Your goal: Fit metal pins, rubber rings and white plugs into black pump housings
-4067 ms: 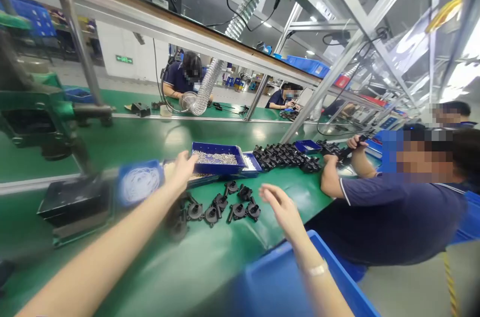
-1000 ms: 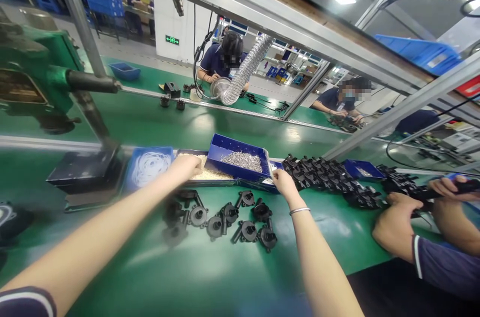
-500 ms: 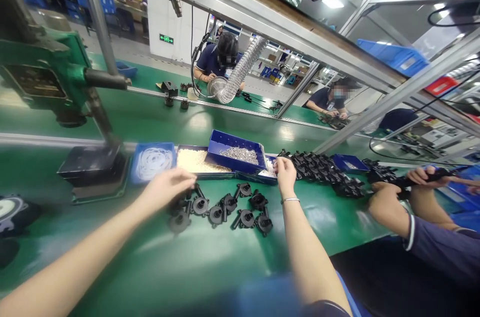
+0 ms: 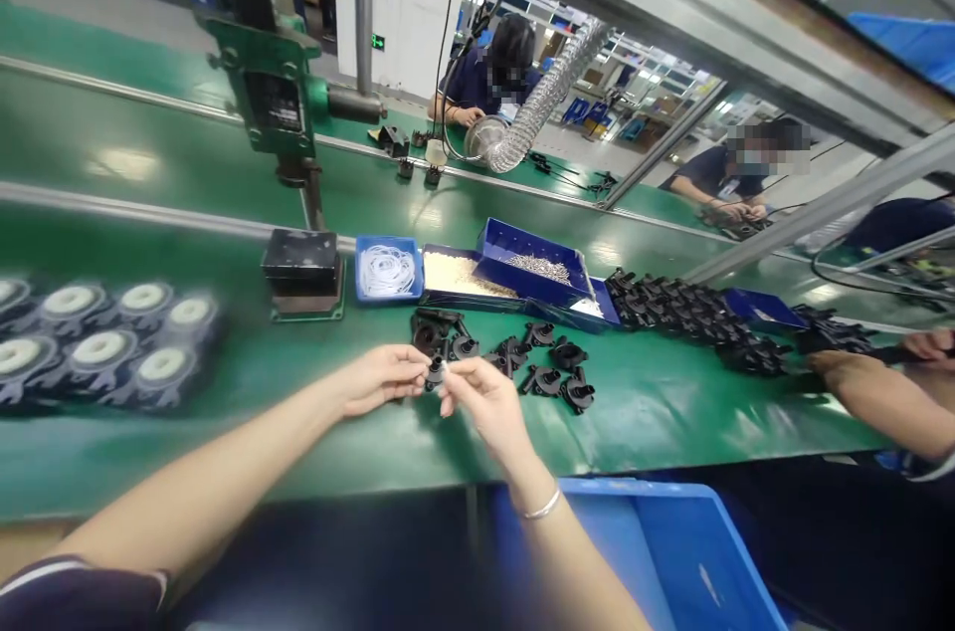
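Observation:
My left hand (image 4: pixel 384 379) is closed, its fingertips at a black round part (image 4: pixel 435 372) held above the green bench. Close beside it, my right hand (image 4: pixel 477 399) pinches something small and pale, too small to name, at the top of that part. Several black housings (image 4: pixel 546 379) with short spouts lie just beyond and to the right of my hands. Behind them stand a blue tray of white rings (image 4: pixel 389 270), a tray of cream-coloured pieces (image 4: pixel 455 275) and a dark blue bin of metal screws (image 4: pixel 541 268).
A green press (image 4: pixel 276 99) with a black block (image 4: pixel 302 263) stands at the left, near rows of parts with white rings (image 4: pixel 100 349). Black parts (image 4: pixel 664 313) are piled at the right, beside a person's arm (image 4: pixel 872 397). A blue crate (image 4: pixel 671 551) sits below the bench edge.
My right hand has left the small-parts tray and come to my left hand. A black part is now between them. The view has turned left, showing more of the bench there.

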Available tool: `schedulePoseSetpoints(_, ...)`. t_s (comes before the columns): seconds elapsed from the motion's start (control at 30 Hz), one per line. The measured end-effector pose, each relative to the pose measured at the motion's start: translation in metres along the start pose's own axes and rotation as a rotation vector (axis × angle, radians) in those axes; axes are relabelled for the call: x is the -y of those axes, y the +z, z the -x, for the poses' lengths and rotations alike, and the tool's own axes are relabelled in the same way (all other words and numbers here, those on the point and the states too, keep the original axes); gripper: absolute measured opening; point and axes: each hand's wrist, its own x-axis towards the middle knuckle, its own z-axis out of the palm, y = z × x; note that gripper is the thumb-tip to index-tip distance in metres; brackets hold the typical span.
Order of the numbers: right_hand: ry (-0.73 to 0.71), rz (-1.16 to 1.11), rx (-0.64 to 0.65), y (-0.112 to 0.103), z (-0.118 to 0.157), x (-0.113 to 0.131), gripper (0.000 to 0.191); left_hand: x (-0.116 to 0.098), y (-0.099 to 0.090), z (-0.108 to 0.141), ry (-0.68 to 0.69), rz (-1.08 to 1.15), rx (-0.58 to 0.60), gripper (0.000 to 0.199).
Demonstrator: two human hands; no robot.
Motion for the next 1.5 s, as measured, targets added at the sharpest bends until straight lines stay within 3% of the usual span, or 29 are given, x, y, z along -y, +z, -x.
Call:
schedulePoseSetpoints(0.13,-0.001,0.136,-0.028,0.020,0.011,-0.006,0.027,0.001,0.002,0.005,0.045,0.043,0.085,0.039)
schedulePoseSetpoints(0.5,-0.043,0.150,-0.020,0.029,0.018,-0.004,0.029,-0.001,0.000,0.007,0.132,0.054,0.147,0.034)
schedulePoseSetpoints(0.97,0.012,0.079,0.089,0.023,0.003,-0.008,0.030,-0.003,-0.004,0.004,0.105,0.006,0.090,0.037)
schedulePoseSetpoints(1.5,0.089,0.013,0.084,0.020,-0.012,-0.010,0.034,-0.008,-0.011,-0.004,0.136,-0.131,0.005,0.031)
